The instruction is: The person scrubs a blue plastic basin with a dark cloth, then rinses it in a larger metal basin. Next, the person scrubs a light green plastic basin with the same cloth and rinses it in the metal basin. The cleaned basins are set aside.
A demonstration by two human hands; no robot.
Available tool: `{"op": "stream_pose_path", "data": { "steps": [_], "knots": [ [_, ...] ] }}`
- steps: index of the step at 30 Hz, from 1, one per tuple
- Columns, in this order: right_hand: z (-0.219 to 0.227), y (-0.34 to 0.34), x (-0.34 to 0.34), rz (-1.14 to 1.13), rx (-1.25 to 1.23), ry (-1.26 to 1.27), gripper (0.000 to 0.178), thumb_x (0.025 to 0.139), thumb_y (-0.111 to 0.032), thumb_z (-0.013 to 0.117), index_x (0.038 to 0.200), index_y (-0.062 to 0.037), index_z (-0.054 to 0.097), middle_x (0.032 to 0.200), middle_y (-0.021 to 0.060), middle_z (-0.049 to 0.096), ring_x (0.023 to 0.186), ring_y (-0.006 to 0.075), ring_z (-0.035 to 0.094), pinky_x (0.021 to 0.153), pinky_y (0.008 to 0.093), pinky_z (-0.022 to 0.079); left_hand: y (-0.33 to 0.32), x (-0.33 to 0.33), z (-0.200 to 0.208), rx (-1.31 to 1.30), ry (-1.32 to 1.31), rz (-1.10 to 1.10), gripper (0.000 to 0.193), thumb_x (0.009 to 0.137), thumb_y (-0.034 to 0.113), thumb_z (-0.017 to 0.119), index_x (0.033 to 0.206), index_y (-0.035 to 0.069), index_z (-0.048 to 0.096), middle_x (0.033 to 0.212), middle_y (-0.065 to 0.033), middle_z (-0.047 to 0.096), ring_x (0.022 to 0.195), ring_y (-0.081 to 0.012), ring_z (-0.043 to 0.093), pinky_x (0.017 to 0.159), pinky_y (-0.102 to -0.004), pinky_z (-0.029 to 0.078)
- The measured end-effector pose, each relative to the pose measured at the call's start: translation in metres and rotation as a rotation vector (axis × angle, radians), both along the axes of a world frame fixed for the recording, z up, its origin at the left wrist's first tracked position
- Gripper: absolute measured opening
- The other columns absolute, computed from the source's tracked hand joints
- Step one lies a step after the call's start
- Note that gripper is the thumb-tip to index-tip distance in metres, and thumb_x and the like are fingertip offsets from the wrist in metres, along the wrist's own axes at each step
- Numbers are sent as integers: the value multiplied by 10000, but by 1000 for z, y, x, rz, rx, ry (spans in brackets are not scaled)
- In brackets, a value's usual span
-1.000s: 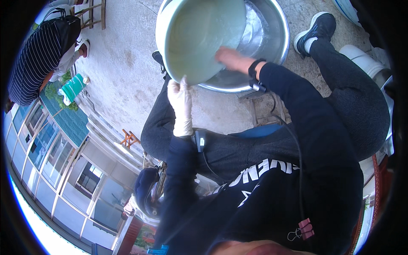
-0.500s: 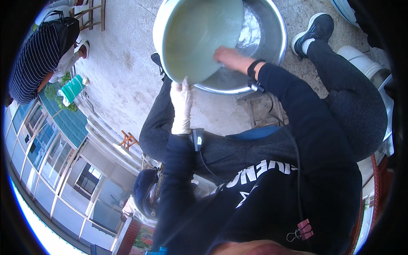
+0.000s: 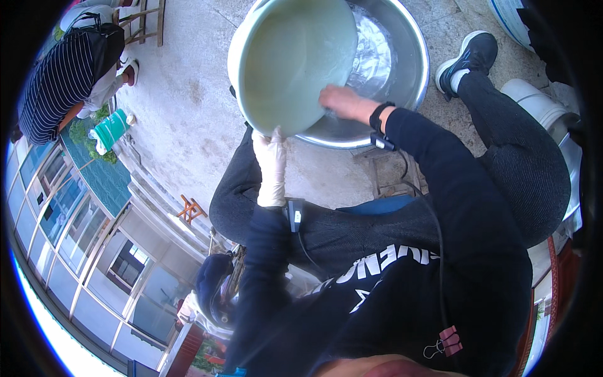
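A pale green plastic basin [image 3: 286,69] is tilted over a wide shiny metal basin [image 3: 402,75], covering much of its left side. My left hand [image 3: 271,157], in a white glove, is closed on the plastic basin's near rim. My bare right hand [image 3: 345,102] is at the plastic basin's right edge, above the metal one. Its fingers are curled and closed; whether they pinch the rim or something small is hidden. Light glints off the inside of the metal basin, and I cannot tell how much water either basin holds.
My legs spread around the metal basin, with my right shoe [image 3: 468,60] beside it. White buckets [image 3: 531,97] stand at the right. At the far left a person in a striped top [image 3: 53,91] is near a green bucket [image 3: 112,129]. A small wooden stool [image 3: 191,208] is farther back.
My right hand has moved slightly nearer to me along the plastic basin's edge and is less blurred. My left hand keeps its grip on the rim. The whole view has shifted slightly.
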State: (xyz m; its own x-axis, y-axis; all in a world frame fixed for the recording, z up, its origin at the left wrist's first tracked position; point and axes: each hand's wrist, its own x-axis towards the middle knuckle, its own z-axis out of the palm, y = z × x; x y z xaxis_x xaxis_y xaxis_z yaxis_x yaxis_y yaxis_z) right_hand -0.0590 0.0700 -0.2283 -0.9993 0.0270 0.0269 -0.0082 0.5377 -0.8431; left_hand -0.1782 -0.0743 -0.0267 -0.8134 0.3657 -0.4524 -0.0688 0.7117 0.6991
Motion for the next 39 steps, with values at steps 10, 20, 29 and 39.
{"op": "stream_pose_path", "data": {
  "steps": [10,20,29,39],
  "knots": [
    [-13,37,-8,-277,222,-27,157,746,13,603,875,-61,652,972,97,634,973,310,600,782,410,554,20,9,-2,140,64,4,591,824,3,750,1320,5,428,1263,-145,540,1144,-205,539,1009,-343,431],
    [-27,68,-13,-641,380,-91,129,772,-64,573,857,-72,670,907,92,640,936,280,607,792,390,536,7,-25,5,206,16,28,216,961,59,602,1145,-31,533,1064,-142,634,920,-196,640,847,-305,537],
    [4,-17,-3,-131,-8,-49,239,732,51,590,942,-63,600,1027,77,565,1022,297,566,812,386,550,-5,5,-32,145,-216,283,295,1008,99,524,1287,33,456,1174,-110,593,1023,-181,623,866,-322,538],
    [-27,60,-2,-386,267,-163,220,759,18,586,943,-92,635,1017,62,606,986,325,576,811,413,537,18,-28,17,177,166,-4,223,943,167,658,1038,-17,575,860,-86,653,730,-109,596,674,-243,499]
  ]
}}
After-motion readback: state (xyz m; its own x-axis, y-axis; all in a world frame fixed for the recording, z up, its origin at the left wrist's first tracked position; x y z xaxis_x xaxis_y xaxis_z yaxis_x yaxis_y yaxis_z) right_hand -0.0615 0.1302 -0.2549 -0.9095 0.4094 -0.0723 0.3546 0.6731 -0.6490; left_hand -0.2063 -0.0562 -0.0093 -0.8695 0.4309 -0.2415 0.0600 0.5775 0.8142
